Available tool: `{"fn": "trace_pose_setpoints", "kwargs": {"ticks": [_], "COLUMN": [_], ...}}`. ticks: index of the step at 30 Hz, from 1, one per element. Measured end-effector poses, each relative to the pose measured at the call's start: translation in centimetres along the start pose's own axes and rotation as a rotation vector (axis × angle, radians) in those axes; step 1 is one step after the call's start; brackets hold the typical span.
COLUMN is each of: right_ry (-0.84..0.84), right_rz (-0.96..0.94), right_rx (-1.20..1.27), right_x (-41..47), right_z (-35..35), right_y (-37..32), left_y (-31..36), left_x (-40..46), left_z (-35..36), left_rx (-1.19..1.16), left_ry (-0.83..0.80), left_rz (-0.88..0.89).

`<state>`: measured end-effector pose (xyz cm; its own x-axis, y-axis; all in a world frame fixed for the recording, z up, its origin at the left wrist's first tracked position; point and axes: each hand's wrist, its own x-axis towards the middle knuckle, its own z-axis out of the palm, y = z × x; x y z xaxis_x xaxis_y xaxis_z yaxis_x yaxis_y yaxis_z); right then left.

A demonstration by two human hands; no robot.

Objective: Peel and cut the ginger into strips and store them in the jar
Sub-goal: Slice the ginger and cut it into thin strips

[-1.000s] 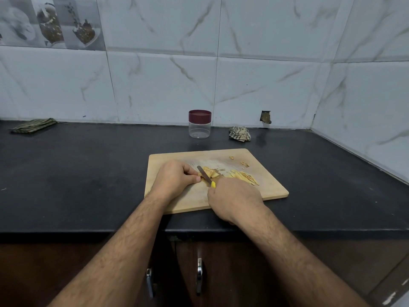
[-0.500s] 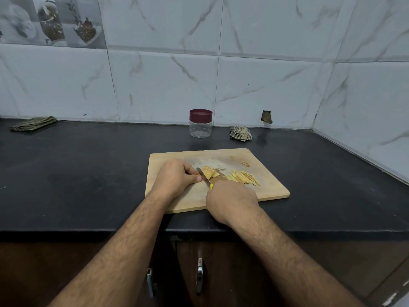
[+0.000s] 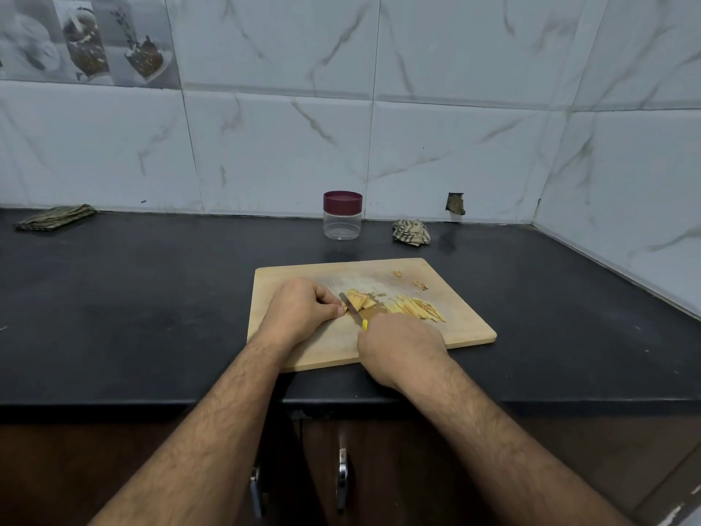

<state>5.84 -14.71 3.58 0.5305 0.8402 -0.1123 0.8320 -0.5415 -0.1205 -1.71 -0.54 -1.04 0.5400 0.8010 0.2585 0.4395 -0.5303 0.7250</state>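
Observation:
A wooden cutting board (image 3: 466, 328) lies on the black counter. Flat yellow ginger slices (image 3: 360, 298) sit in a small stack near its middle. My left hand (image 3: 303, 309) has its fingers curled and pinches the stack's left end. My right hand (image 3: 398, 347) grips a knife (image 3: 351, 306) with a yellow handle; the blade lies across the slices. A heap of cut ginger strips (image 3: 415, 309) lies to the right of the blade. A clear jar (image 3: 342, 216) with a maroon lid on it stands behind the board by the wall.
A crumpled striped cloth (image 3: 411, 232) lies right of the jar. A folded cloth (image 3: 55, 217) rests at the far left by the wall. Small peel scraps (image 3: 409, 279) dot the board's far right part. Cabinet handles (image 3: 342, 476) show below the counter edge.
The knife and my right hand have shifted slightly left along the ginger stack. My left hand has stayed on the slices.

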Motion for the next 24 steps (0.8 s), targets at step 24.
{"fn": "trace_pose_setpoints", "kwargs": {"ticks": [24], "right_ry": [-0.075], "right_rz": [0.01], "right_rx": [0.18], "right_x": [1.2], "right_z": [-0.2], "right_y": [1.1], "left_y": [0.1], "left_x": [0.0], "left_z": [0.1], "left_rx": [0.039], "left_ry": [0.003], "left_rz": [-0.009]}}
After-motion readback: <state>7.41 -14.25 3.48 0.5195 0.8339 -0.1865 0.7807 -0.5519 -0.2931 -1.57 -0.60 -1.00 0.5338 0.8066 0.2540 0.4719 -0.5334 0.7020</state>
